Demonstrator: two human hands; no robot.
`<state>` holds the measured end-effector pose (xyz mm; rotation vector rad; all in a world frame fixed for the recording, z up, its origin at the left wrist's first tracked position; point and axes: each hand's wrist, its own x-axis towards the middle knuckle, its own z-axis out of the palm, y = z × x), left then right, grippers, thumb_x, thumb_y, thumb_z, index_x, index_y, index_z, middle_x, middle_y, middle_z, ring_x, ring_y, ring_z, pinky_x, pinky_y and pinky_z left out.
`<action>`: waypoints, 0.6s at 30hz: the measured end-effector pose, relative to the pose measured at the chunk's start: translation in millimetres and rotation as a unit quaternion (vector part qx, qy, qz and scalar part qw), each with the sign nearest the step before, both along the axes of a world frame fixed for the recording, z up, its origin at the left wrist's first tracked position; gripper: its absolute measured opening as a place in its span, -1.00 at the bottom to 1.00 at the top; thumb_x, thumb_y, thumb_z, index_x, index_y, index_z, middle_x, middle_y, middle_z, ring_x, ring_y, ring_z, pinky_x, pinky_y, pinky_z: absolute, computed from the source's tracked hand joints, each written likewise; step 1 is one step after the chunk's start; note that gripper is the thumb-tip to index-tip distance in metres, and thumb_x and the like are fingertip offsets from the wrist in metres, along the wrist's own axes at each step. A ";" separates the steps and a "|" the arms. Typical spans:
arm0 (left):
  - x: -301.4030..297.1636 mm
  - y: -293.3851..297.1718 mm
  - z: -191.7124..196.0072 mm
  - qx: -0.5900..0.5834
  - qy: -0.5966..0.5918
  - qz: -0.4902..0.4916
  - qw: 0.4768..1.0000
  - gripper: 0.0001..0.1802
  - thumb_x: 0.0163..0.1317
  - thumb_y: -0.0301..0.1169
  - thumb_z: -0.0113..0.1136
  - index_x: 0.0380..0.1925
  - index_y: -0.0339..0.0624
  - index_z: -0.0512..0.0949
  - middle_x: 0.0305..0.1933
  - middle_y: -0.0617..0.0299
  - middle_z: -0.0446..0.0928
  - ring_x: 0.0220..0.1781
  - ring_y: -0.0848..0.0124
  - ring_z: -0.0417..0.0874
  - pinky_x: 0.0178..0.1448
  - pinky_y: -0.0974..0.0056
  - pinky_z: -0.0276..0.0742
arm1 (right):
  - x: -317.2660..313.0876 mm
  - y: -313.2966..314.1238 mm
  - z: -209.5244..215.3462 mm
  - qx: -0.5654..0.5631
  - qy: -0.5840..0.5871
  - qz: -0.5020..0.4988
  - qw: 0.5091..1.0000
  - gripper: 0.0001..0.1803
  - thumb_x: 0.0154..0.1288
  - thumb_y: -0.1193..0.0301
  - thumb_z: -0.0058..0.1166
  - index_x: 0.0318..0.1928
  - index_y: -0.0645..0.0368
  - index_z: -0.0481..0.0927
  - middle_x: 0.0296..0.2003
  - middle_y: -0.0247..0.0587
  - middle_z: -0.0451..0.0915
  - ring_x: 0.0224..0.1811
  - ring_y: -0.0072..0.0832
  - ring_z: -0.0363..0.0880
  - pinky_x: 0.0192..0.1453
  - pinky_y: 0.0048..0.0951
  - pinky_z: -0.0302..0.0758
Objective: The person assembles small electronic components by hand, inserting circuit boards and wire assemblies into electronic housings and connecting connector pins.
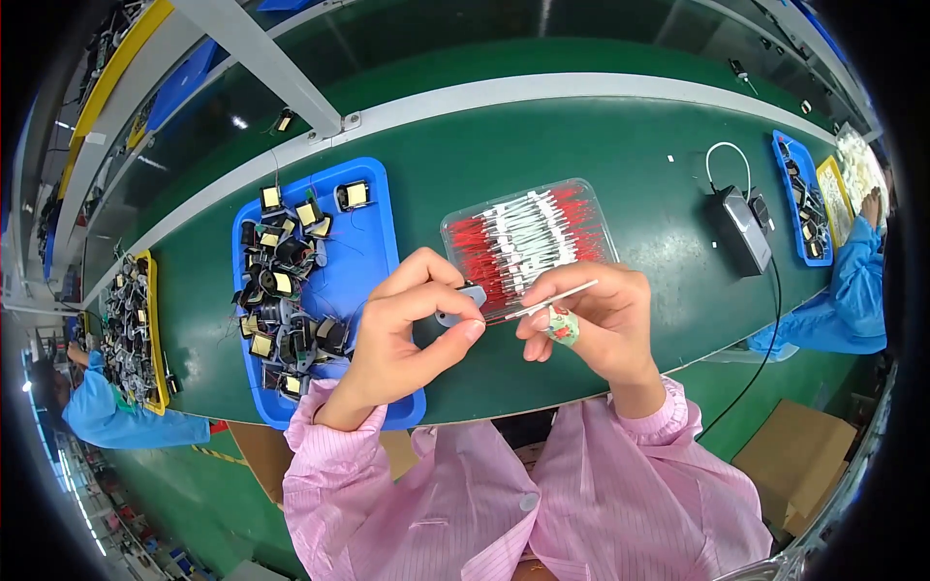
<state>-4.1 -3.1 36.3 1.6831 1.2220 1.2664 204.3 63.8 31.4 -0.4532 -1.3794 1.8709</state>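
Observation:
My left hand (412,324) is closed, thumb and fingers pinched around a small grey electronic part (472,294) that they mostly hide. Across from it, my right hand (596,320) pinches a thin white tube (567,294), which slants up to the right. A fine dark-red lead seems to run between the two hands. Round one right finger is wrapped a green patterned bandage (562,326). Just beyond my hands lies a clear plastic box (607,232) full of red-and-white wire leads (528,237). Left of my left hand, a blue tray (373,232) holds several black-and-grey parts (281,283) with pale yellow squares.
On the green table (668,223) at right stands a black box-shaped device (741,232) with a cable. Beyond it are a smaller blue tray (819,254) and a co-worker's blue sleeve (852,281). A yellow tray (155,334) and another person's blue sleeve (126,412) are at left.

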 end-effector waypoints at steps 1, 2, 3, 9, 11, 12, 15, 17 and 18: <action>-0.1 0.3 -2.1 -0.006 -0.021 -0.006 1.000 -0.89 -0.01 -0.60 0.31 -0.44 -0.26 0.59 -0.33 0.21 0.39 -0.29 0.43 0.44 -0.23 0.40 0.32 | 0.9 1.8 0.0 0.007 0.004 0.002 1.000 -0.82 0.24 0.68 0.08 -0.14 0.38 0.57 -0.37 -0.09 0.64 -0.41 -0.47 0.68 -0.39 -0.55 0.62; 0.3 0.9 -3.3 -0.013 -0.042 -0.012 0.999 -0.89 -0.01 -0.60 0.31 -0.44 -0.26 0.59 -0.32 0.21 0.39 -0.29 0.43 0.44 -0.22 0.40 0.31 | 1.4 3.0 0.7 0.014 0.008 0.003 1.000 -0.82 0.23 0.69 0.08 -0.14 0.38 0.57 -0.37 -0.08 0.64 -0.41 -0.47 0.68 -0.38 -0.54 0.63; 1.4 1.4 -3.7 -0.013 -0.042 -0.012 0.999 -0.89 -0.01 -0.60 0.31 -0.44 -0.26 0.59 -0.32 0.21 0.39 -0.29 0.43 0.44 -0.22 0.40 0.31 | 1.0 2.8 2.0 0.014 0.007 0.003 1.000 -0.82 0.23 0.69 0.08 -0.14 0.38 0.57 -0.37 -0.08 0.64 -0.41 -0.47 0.68 -0.38 -0.54 0.63; 5.3 -2.1 0.2 0.005 -0.003 -0.002 1.000 -0.88 -0.01 -0.60 0.32 -0.43 -0.25 0.59 -0.31 0.20 0.39 -0.29 0.41 0.46 -0.26 0.39 0.36 | -13.7 -4.1 6.0 -0.032 -0.022 -0.035 0.999 -0.84 0.05 0.66 0.25 -0.30 0.41 0.59 -0.42 -0.13 0.61 -0.37 -0.46 0.64 -0.33 -0.52 0.58; 6.5 -1.7 0.4 0.016 0.020 -0.005 1.000 -0.87 -0.02 -0.60 0.33 -0.43 -0.26 0.59 -0.30 0.18 0.39 -0.28 0.39 0.47 -0.27 0.37 0.39 | -11.7 -1.0 0.6 0.104 -0.085 -0.033 0.990 -0.84 -0.01 0.67 0.29 -0.35 0.36 0.62 -0.43 -0.19 0.60 -0.34 -0.51 0.58 -0.28 -0.53 0.48; 6.4 -1.9 0.6 0.016 0.020 -0.004 1.000 -0.87 -0.02 -0.60 0.33 -0.43 -0.26 0.59 -0.30 0.18 0.39 -0.28 0.39 0.47 -0.27 0.37 0.39 | -12.4 -2.9 2.1 0.087 -0.091 -0.042 0.991 -0.84 -0.04 0.67 0.30 -0.38 0.33 0.63 -0.43 -0.20 0.61 -0.38 -0.53 0.54 -0.31 -0.52 0.41; 5.9 -1.4 1.0 0.027 0.034 -0.015 0.999 -0.85 -0.03 -0.60 0.34 -0.42 -0.26 0.59 -0.28 0.16 0.38 -0.28 0.37 0.49 -0.27 0.37 0.41 | -11.0 1.8 -0.5 0.143 -0.092 -0.039 0.985 -0.88 0.02 0.61 0.25 -0.35 0.26 0.65 -0.44 -0.27 0.63 -0.40 -0.57 0.60 -0.40 -0.59 0.49; 5.8 -1.5 1.4 0.034 0.034 -0.016 0.999 -0.85 -0.03 -0.60 0.34 -0.42 -0.26 0.59 -0.27 0.16 0.38 -0.28 0.36 0.49 -0.27 0.37 0.41 | -10.4 3.0 -2.3 0.154 -0.088 -0.037 0.983 -0.88 0.01 0.61 0.24 -0.36 0.26 0.65 -0.46 -0.27 0.63 -0.42 -0.56 0.59 -0.40 -0.58 0.48; 5.8 -2.0 1.8 0.034 0.033 -0.015 0.999 -0.85 -0.03 -0.60 0.34 -0.42 -0.26 0.59 -0.27 0.16 0.38 -0.28 0.36 0.49 -0.27 0.37 0.41 | -10.1 3.5 -2.8 0.165 -0.084 -0.035 0.982 -0.88 0.01 0.61 0.24 -0.36 0.27 0.65 -0.47 -0.27 0.63 -0.44 -0.56 0.59 -0.41 -0.57 0.47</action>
